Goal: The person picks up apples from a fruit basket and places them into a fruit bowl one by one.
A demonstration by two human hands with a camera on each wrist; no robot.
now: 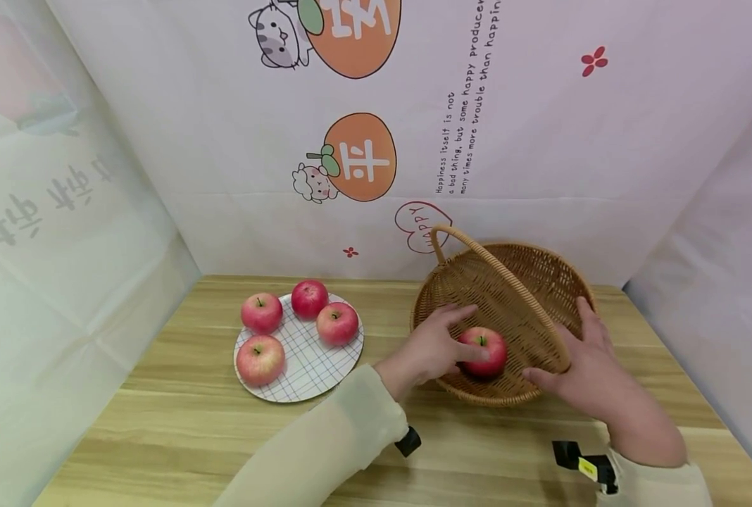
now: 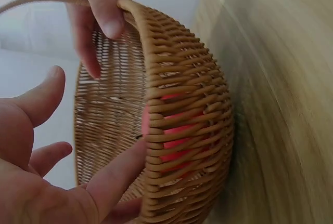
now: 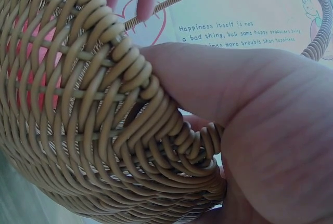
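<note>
A wicker basket (image 1: 515, 274) with an arched handle (image 1: 509, 278) stands on the table at right, its opening tilted. One red apple (image 1: 490, 362) lies inside by the near rim; in the left wrist view it shows red through the weave. My left hand (image 1: 436, 345) reaches over the basket's left rim with fingers spread, one finger touching the apple. My right hand (image 1: 581, 366) grips the rim at the handle's near end, thumb (image 3: 192, 73) along the edge. Part of its fingers is hidden.
Left of the basket, a round plate (image 1: 306, 359) with a grid pattern holds several red apples (image 1: 260, 360). Printed white cloth (image 1: 255, 225) hangs behind the wooden table (image 1: 179, 422) and along both sides.
</note>
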